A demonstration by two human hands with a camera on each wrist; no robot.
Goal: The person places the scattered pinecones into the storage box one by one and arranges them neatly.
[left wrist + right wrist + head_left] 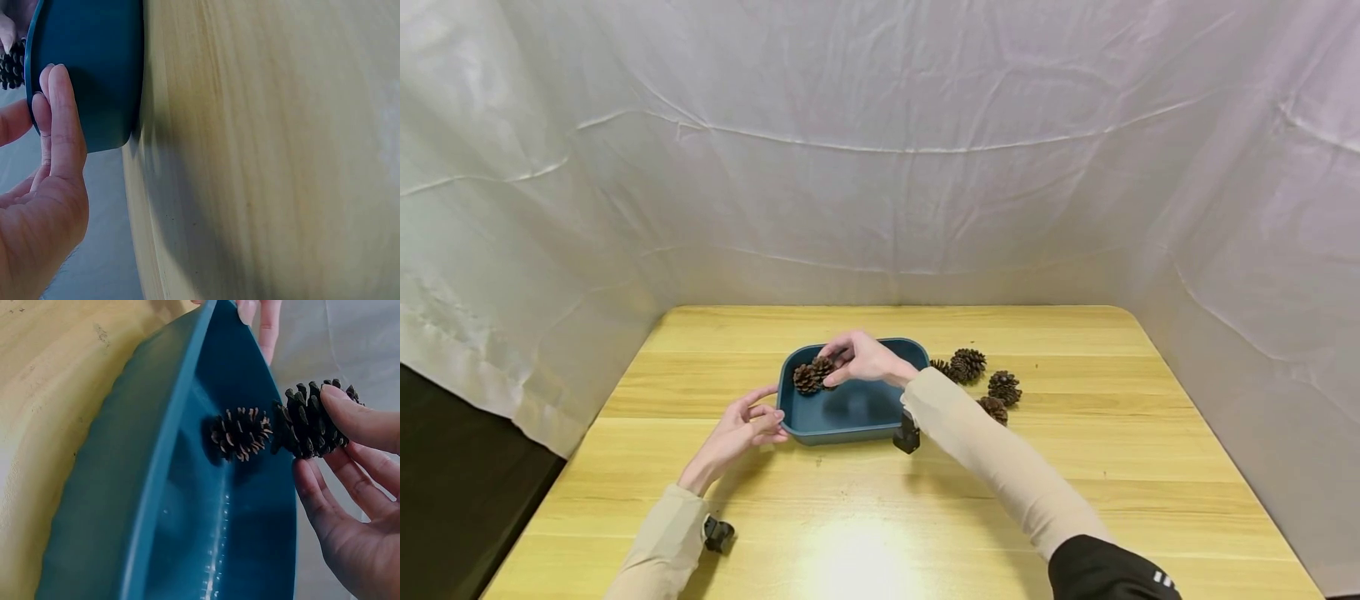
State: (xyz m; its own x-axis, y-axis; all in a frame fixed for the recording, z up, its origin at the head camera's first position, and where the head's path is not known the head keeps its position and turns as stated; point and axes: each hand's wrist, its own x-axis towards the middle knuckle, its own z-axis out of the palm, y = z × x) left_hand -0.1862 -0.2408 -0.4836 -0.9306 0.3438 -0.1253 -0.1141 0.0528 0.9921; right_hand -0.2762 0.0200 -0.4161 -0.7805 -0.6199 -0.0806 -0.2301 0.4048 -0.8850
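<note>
A dark blue rectangular tray (857, 410) sits on the wooden table. Over its left part my right hand (867, 360) holds a brown pine cone (309, 422), pinched between thumb and fingers. A second pine cone (240, 433) lies in the tray just beside the held one. My left hand (745, 433) grips the tray's near left corner. In the left wrist view its thumb (14, 122) is at the rim, and straighter fingers (62, 119) lie against the outer wall.
Right of the tray several more pine cones lie loose on the table, among them one at the back (972, 364), one farther right (1004, 388) and one partly behind the right forearm (994, 409). Pale cloth (895, 208) hangs around the table (865, 500).
</note>
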